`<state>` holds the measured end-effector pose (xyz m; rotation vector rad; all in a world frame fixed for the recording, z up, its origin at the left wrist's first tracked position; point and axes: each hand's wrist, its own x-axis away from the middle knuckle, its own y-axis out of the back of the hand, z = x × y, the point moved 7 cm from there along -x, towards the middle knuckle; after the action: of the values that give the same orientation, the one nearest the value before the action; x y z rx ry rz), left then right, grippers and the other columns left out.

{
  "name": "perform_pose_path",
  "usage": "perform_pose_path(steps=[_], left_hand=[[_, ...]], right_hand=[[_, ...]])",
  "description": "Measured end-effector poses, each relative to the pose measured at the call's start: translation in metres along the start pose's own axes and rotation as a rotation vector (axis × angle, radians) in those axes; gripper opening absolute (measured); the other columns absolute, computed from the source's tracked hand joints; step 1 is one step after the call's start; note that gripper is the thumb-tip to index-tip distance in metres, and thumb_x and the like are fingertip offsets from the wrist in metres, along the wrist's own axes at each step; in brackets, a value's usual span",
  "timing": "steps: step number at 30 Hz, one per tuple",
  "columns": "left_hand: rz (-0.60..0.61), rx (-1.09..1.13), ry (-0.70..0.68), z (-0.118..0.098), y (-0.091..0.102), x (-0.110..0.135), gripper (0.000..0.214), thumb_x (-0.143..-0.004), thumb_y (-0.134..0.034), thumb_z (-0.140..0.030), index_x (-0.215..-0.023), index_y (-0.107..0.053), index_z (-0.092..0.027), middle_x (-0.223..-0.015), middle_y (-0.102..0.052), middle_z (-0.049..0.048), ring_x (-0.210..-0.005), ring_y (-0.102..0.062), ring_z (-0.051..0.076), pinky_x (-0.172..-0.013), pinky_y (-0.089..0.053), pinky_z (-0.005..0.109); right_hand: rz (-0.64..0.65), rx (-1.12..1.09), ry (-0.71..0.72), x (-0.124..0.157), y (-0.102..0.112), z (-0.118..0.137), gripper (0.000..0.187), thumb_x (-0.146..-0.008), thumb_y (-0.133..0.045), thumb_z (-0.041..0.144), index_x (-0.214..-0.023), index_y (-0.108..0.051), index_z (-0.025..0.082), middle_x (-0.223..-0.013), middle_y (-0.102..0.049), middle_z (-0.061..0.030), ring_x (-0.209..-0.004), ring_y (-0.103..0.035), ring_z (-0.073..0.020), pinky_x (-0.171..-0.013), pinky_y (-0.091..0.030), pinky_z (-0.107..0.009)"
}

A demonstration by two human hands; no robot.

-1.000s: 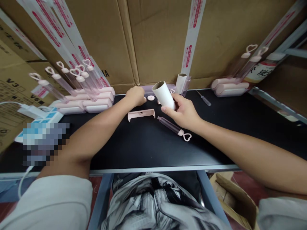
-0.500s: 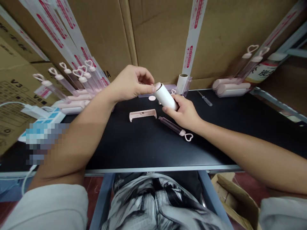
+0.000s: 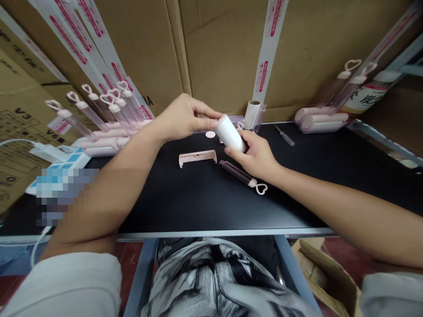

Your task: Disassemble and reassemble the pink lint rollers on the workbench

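The white roll (image 3: 230,133) is held up over the black surface (image 3: 185,202), beyond the pink bracket (image 3: 198,157) and to its right; it leans, its upper end toward the left hand (image 3: 190,116) and its lower end in the right hand (image 3: 255,152). The right hand grasps the roll round its lower end, thumb on the near side; the left hand has its thumb and fingertips closed at the upper end, where a pink end piece (image 3: 223,118) shows, though whether they press on that piece or on the rim cannot be told.

The roll looks light and fairly stiff, probably smooth enough to turn in the fingers; the side near the lower end seems the safest hold, while a hard squeeze at the upper rim might dent it; the end piece looks like hard plastic, small and easily dropped.

A pink disc (image 3: 210,134) lies just beyond the bracket; a heart-ended handle (image 3: 238,172) lies to the bracket's right.

Far left of the bracket, a cardboard box (image 3: 20,114) reads "V3" and "V6"; behind the bracket, the letters "IA" show on cardboard; far to its right, a bottle (image 3: 366,97) bears the character "炭"; the red print on the tape (image 3: 263,75) behind is too small to read.
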<state>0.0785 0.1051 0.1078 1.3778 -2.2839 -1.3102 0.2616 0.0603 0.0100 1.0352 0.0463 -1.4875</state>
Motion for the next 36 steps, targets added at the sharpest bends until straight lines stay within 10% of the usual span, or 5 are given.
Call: perform_pose_path(steps=[12, 18, 36], left_hand=[[-0.037, -0.163, 0.025, 0.056, -0.019, -0.027, 0.044, -0.105, -0.049, -0.047, -0.130, -0.077, -0.023, -0.104, -0.080, 0.0074, -0.084, -0.069, 0.018, -0.083, -0.055, 0.031], [0.266, -0.674, 0.042, 0.095, -0.061, -0.043, 0.033, -0.094, -0.062, -0.040, -0.112, -0.083, -0.022, -0.117, -0.081, 0.0085, -0.105, -0.072, 0.024, -0.092, -0.050, 0.031], [0.266, -0.829, 0.299, 0.087, -0.069, -0.061, 0.046, -0.085, -0.070, -0.049, -0.118, -0.079, -0.017, -0.117, -0.078, 0.0180, -0.104, -0.072, 0.035, -0.083, -0.057, 0.042]], right_hand=[[-0.096, -0.082, -0.105, -0.007, 0.012, -0.010, 0.042, -0.090, -0.071, 0.051, -0.114, -0.071, 0.017, -0.100, -0.075, -0.0065, -0.085, -0.064, -0.0243, -0.076, -0.049, -0.038], [-0.089, -0.126, -0.106, -0.004, 0.013, -0.008, 0.041, -0.088, -0.072, 0.051, -0.114, -0.068, 0.020, -0.102, -0.076, -0.0063, -0.085, -0.066, -0.0250, -0.077, -0.051, -0.039], [-0.109, -0.206, -0.106, -0.002, 0.013, -0.002, 0.043, -0.087, -0.074, 0.054, -0.114, -0.065, 0.021, -0.105, -0.075, -0.0064, -0.089, -0.068, -0.0259, -0.080, -0.054, -0.041]])
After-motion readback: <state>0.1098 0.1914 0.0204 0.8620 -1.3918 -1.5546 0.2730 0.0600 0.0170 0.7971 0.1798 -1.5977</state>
